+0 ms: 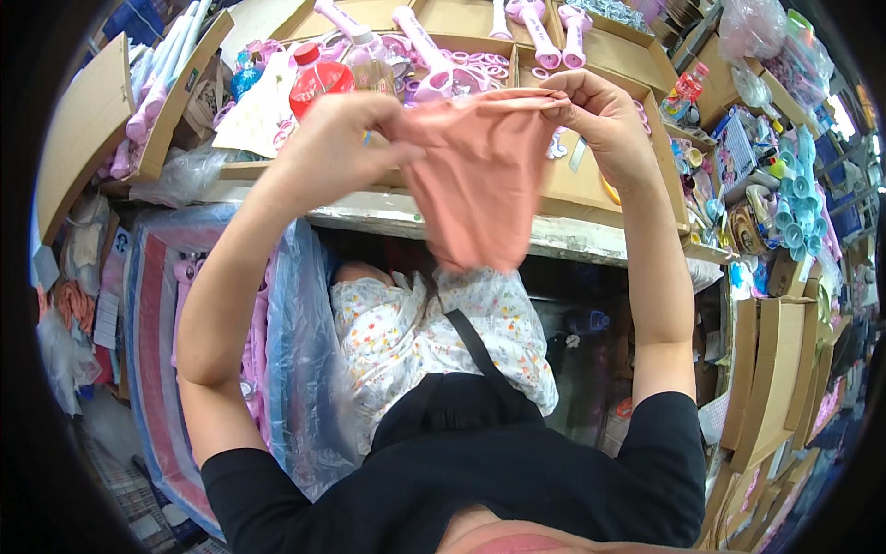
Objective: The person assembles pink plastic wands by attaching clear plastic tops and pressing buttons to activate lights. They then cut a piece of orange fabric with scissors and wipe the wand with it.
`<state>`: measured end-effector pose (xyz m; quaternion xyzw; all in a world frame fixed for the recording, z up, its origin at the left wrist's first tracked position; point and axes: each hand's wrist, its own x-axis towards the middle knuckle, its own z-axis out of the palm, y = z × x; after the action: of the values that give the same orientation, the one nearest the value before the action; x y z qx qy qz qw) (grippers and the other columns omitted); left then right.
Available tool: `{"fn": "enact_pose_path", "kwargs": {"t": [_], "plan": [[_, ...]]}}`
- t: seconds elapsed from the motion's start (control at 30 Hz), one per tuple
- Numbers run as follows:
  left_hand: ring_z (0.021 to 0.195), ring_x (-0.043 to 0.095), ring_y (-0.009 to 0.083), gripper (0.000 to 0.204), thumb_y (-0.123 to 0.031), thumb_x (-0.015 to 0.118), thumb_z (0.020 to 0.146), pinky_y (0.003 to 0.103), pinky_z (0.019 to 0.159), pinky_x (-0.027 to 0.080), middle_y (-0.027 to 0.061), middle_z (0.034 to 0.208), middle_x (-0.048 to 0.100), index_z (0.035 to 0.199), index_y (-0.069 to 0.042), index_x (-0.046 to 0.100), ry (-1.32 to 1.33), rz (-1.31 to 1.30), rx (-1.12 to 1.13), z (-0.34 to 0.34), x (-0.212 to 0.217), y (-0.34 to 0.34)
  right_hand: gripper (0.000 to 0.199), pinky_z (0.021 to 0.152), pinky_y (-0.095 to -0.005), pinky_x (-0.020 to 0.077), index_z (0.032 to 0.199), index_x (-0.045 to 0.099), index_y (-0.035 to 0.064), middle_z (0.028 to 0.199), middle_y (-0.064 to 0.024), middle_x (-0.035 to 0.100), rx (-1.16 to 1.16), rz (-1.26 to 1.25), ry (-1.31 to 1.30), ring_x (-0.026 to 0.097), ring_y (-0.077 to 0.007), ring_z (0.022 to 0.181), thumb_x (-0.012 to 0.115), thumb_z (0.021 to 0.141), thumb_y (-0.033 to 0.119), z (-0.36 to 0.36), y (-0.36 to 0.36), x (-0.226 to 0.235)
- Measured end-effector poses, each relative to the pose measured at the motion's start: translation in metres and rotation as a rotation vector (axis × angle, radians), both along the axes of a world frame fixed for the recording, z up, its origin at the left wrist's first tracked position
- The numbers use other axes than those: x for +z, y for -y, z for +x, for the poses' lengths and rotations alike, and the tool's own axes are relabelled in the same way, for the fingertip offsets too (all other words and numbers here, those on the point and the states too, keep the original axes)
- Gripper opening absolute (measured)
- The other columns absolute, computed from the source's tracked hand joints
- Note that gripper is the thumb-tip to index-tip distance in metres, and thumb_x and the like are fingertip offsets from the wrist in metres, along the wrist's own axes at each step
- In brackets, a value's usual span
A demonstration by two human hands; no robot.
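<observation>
A piece of salmon-pink cloth point(484, 175) hangs in front of me above my lap, its upper edge bunched into a hem and its lower end narrower and slightly blurred. At the top right corner, my right hand point(600, 115) pinches the hem between thumb and fingers. My left hand point(346, 148) is closed at the cloth's upper left edge, its fingertips partly hidden and smeared by motion. Behind the cloth, pink plastic handled parts point(443, 74) lie on the bench, partly covered from view.
On the bench stand a red-capped bottle point(321, 81) and a clear bottle point(372, 63) among cardboard trays point(591, 198). A plastic-lined bin point(148, 369) of pink parts is at my left. Stacked cardboard boxes point(771, 379) and turquoise parts point(801, 208) are at the right.
</observation>
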<state>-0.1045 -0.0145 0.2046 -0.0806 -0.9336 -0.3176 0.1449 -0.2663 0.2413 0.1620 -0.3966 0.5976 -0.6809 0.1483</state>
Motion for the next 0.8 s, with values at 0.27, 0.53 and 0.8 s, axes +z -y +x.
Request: {"fn": "enact_pose_path", "kwargs": {"t": [0.27, 0.53, 0.8], "plan": [[0.092, 0.061, 0.0104, 0.037, -0.006, 0.066, 0.088, 0.025, 0.085, 0.05, 0.005, 0.098, 0.064, 0.122, 0.002, 0.053, -0.143, 0.499, -0.074, -0.008, -0.007, 0.013, 0.037, 0.089, -0.023, 0.0472, 0.118, 0.06, 0.0017, 0.103, -0.0029, 0.065, 0.06, -0.118, 0.141, 0.061, -0.0085, 0.095, 0.072, 0.085, 0.009, 0.005, 0.001, 0.009], [0.078, 0.056, 0.0058, 0.018, -0.016, 0.056, 0.097, 0.023, 0.071, 0.047, 0.0, 0.09, 0.063, 0.106, -0.001, 0.061, -0.021, 0.984, 0.121, -0.033, -0.051, -0.013, 0.073, 0.107, -0.0461, 0.0406, 0.145, 0.035, 0.0069, 0.141, -0.0145, 0.048, 0.493, -0.592, 1.036, 0.051, -0.03, 0.126, 0.063, 0.09, 0.046, 0.044, 0.023, -0.051], [0.083, 0.059, 0.0123, 0.035, -0.021, 0.065, 0.093, 0.027, 0.077, 0.048, 0.0062, 0.092, 0.062, 0.114, 0.005, 0.054, -0.176, 0.411, 0.382, -0.019, -0.103, -0.006, 0.041, 0.099, -0.0413, 0.0485, 0.129, 0.045, 0.002, 0.127, -0.0151, 0.056, 0.189, -0.364, 0.927, 0.058, -0.0252, 0.116, 0.055, 0.098, 0.026, 0.092, 0.038, -0.118]]}}
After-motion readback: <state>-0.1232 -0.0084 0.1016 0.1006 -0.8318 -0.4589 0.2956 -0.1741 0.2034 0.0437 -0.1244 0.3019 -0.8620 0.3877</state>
